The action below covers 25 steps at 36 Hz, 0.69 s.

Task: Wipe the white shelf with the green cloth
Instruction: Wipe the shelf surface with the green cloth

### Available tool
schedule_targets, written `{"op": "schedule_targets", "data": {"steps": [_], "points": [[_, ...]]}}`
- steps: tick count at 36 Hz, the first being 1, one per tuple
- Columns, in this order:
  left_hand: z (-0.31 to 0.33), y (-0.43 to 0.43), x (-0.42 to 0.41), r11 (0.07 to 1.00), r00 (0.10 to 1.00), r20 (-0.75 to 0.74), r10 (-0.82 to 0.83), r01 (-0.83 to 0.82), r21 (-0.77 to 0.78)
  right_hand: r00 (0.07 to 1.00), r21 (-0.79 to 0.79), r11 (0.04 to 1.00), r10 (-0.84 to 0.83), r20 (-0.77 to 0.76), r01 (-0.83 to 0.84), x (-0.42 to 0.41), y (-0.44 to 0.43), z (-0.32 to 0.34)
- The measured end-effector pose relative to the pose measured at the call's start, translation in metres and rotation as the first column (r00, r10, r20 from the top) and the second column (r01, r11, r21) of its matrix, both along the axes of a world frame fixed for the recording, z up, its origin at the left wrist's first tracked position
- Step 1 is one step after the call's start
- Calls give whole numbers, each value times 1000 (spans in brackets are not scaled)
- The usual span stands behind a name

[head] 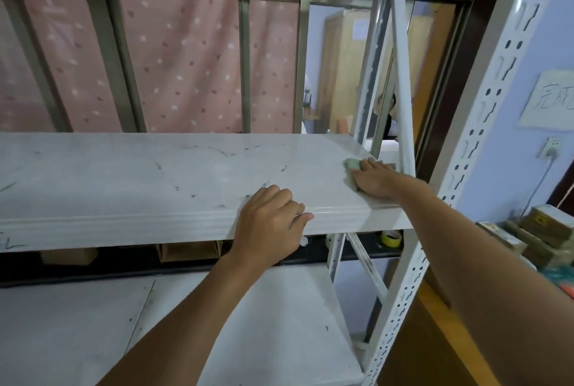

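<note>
The white shelf (149, 174) runs across the middle of the head view, its top marked with dark scuffs. The green cloth (351, 164) lies flat at the shelf's right end, mostly hidden under my right hand (374, 179), which presses it down with the palm, fingers spread toward the back. My left hand (270, 224) grips the shelf's front edge near the middle, fingers curled over the lip and thumb below.
A white perforated upright (484, 137) and diagonal braces (400, 81) frame the shelf's right end. A lower white shelf (217, 323) sits beneath. Cardboard boxes (186, 251) and a yellow tape roll (390, 239) lie behind it. Stacked packages (540, 236) stand at the right. A pink dotted curtain (186, 59) hangs behind.
</note>
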State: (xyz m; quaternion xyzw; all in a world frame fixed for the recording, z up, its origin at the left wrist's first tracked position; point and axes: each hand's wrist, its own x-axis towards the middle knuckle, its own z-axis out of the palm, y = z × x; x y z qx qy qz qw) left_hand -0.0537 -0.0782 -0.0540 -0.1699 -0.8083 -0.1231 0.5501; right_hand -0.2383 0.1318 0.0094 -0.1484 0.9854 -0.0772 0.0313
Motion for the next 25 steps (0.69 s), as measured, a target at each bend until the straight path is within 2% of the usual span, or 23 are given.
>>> {"op": "schedule_targets", "data": {"steps": [7, 15, 25], "points": [[-3, -2, -4, 1000, 1000, -30, -10, 11, 17, 999, 46, 998, 33, 19, -34, -49, -37, 13], [-1, -5, -4, 1000, 1000, -21, -3, 3, -22, 990, 111, 984, 132, 39, -136, -68, -73, 25], [-4, -2, -3, 1000, 1000, -8, 12, -12, 8, 863, 43, 863, 499, 77, -503, -1, -67, 22]]}}
